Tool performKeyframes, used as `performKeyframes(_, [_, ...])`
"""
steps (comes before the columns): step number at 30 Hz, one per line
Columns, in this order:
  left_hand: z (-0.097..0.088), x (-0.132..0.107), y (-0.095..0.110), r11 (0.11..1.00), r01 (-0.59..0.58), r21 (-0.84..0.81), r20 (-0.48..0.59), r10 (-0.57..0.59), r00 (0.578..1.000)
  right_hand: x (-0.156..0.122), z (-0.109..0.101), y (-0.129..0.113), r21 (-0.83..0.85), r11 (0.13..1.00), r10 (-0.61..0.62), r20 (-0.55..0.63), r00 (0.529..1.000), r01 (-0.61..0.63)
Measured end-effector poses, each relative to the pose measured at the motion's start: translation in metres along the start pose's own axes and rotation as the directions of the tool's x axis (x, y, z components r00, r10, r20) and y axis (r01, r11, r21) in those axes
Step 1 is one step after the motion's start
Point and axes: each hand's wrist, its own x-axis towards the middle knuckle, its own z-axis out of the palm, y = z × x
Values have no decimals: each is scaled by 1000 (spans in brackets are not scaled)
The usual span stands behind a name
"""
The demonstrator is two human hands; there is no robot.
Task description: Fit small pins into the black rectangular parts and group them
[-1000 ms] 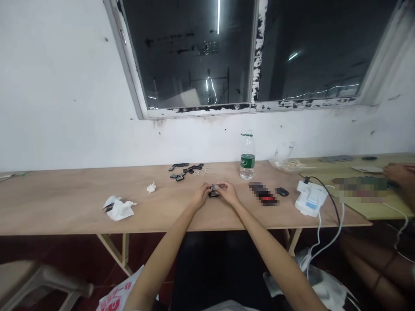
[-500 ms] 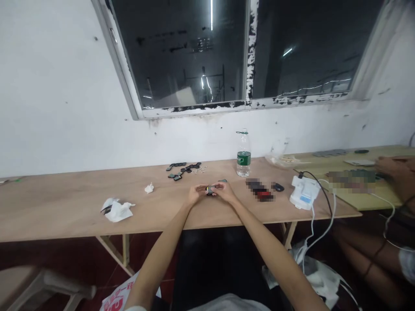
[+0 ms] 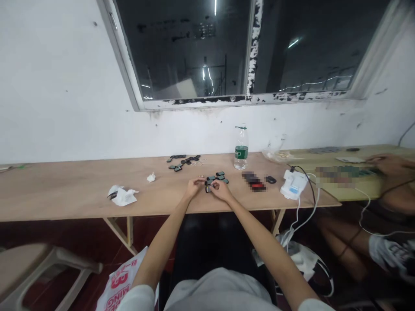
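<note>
My right hand (image 3: 221,191) pinches a small black device with a grey face and a yellow spot (image 3: 208,189) at its left end, low over the wooden table. My left hand (image 3: 194,187) is just left of it, fingers stretched out and apart from the device, holding nothing that I can see. Beyond my fingers lie several similar small black-and-grey devices (image 3: 220,174) in a loose cluster. Farther back is a second group of dark pieces (image 3: 177,167), with tiny pale parts (image 3: 198,163) scattered beside it.
A water bottle (image 3: 241,151) stands at the back. To the right are a dark mouse-like object (image 3: 270,179) and a white box (image 3: 293,185) with cables. Crumpled tissues (image 3: 122,196) lie left. Another person's hand (image 3: 385,163) is at the yellowish table (image 3: 327,190).
My left hand has come off the device, which my right hand still holds. The cluster of devices beyond my hands is now uncovered. The camera view has shifted slightly.
</note>
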Motion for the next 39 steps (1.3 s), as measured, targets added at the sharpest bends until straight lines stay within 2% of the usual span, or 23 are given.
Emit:
performKeyframes(4, [4,-3,3,998,23,60,-61,-19,998,-10,-1,-1,-75,997,13,-22,1000,-14])
performKeyframes(10, [10,-8,3,991,31,134,-86,-19,996,-18,2,1,-198,980,16,-93,996,-34])
performKeyframes(15, [10,-15,8,990,56,127,-196,-30,980,-17,0,-7,-284,959,5,-68,998,-24])
performKeyframes(19, [9,-19,16,986,47,158,-247,-7,969,-15,1,-13,-313,949,-13,-93,996,-17])
performKeyframes(25, [4,-17,16,957,125,261,-306,-41,951,-10,3,-6,-338,940,1,-108,994,-38])
performKeyframes(28, [0,-14,12,919,217,330,-342,-98,934,-8,2,-2,-330,942,25,-102,994,-58])
performKeyframes(31, [-2,-10,8,861,290,419,-335,-150,930,-7,2,2,-305,949,39,-144,989,-82])
performKeyframes(39, [1,8,6,670,343,659,-249,-236,939,-7,4,3,-313,944,45,-194,980,-105])
